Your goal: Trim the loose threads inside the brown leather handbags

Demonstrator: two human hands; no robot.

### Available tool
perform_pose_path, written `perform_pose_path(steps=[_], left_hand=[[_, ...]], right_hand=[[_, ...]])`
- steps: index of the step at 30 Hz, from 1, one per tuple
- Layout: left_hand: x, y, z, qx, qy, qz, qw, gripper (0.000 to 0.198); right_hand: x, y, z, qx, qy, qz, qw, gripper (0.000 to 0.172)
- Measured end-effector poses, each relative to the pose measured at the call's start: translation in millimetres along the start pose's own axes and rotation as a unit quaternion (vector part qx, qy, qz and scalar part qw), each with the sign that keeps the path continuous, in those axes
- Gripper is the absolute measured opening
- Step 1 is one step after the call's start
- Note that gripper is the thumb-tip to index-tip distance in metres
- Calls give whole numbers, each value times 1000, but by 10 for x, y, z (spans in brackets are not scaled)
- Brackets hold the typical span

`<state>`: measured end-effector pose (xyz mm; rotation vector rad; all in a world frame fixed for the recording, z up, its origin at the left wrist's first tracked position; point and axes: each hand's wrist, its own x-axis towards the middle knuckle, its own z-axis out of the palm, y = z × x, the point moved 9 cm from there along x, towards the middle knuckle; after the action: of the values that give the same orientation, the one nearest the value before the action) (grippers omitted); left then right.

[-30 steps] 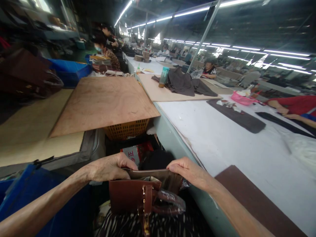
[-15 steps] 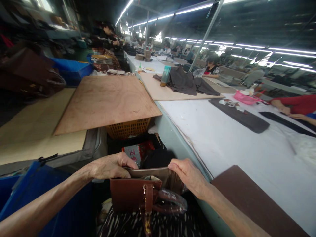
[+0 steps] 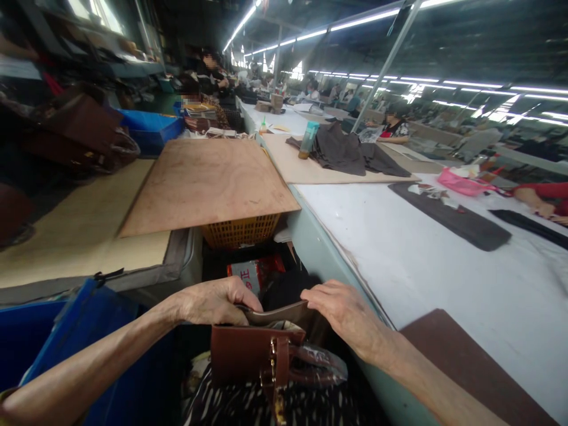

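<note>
A brown leather handbag (image 3: 242,355) rests on my lap, on black-and-white patterned cloth. Its front panel carries gold-coloured hardware, and its handle (image 3: 317,364) is wrapped in clear plastic and hangs down to the right. My left hand (image 3: 222,302) grips the bag's top edge at the left, some of its fingers hidden inside the opening. At the right, my right hand (image 3: 339,310) pinches the upper edge of the taupe back panel (image 3: 279,313) between thumb and fingers. Pale lining shows in the gap between the front and back panels.
A plywood board (image 3: 213,183) lies ahead over a yellow basket (image 3: 242,231). To the right, a white-topped table (image 3: 373,231) bears a brown panel (image 3: 465,367) and a dark grey piece (image 3: 452,216). Blue bins (image 3: 151,130) stand at left. A co-worker's red sleeve (image 3: 544,192) shows far right.
The view has shifted, so the surroundings appear farther right. Both hands stay on the bag; the right hand's fingers lie flatter over the back panel's edge, which now dips slightly.
</note>
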<state>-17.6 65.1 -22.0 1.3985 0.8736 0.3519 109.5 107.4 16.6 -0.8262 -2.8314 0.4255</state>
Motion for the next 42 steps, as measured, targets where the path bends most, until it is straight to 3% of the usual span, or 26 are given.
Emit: perform_pose_path(steps=[5,13,20,25,29,34,38,42], left_hand=[[-28,8,8,10,-1,3,1000,26],[-50,24,-8,-8,8,21,1000,25],[-101,-108,-53,1,25,19,1000,26],[-97,-157,-88,-2,53,-1,999,23],[-138,-122,-210,61,125,-15,990,18],[-258,93,-376,223,237,21,945,9],[-241,11,-394,145,259,6,955,12],[-179,-125,-367,34,266,-11,963,14]], right_hand=[[65,-25,100,87,-22,32,995,24],[127,-10,187,44,-15,57,997,31],[127,-45,197,6,-15,58,998,27],[187,-177,212,-92,11,6,996,18],[192,-202,244,-51,12,24,998,21],[119,-169,175,-60,42,63,995,29],[44,-121,157,-47,51,92,993,29],[2,-53,208,-27,20,115,993,30]])
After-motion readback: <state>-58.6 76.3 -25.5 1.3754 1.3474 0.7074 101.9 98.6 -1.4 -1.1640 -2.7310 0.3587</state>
